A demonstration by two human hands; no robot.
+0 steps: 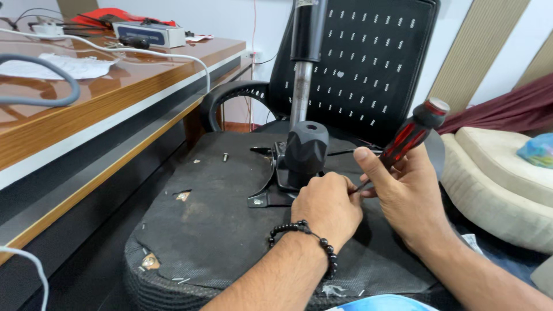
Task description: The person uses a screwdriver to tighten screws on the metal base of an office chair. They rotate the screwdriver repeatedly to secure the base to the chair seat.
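one wooden desk is running along the left, glossy brown on top with a pale edge band and a dark front; one office chair is lying upturned in the middle, its seat underside facing up, a broad rounded slab covered in rough black fabric that is fraying at the near left corner; one perforated black backrest is standing at the far side, dotted with small pale slots; one cream cushion, soft and rounded, is sitting at the right; one gas cylinder, black tube above and bare metal rod below, is rising upright from the seat's middle; one black ribbed plastic cover is wrapping its base, sitting on one black metal bracket that is lying flat against the seat; one white cable is trailing across the desk; one grey hose is looping at the far left.

two bare hands are working just near of the bracket; the left hand, wearing one bracelet of round black beads, is curling into a loose fist with fingers together, pinching the thin metal shaft; the right hand is wrapping its fingers tight around one screwdriver, whose red-and-black striped handle is tilting up to the right with a pale cap on its end; the tip is hidden behind the left hand; one small loose screw is lying on the fabric, left of the bracket.
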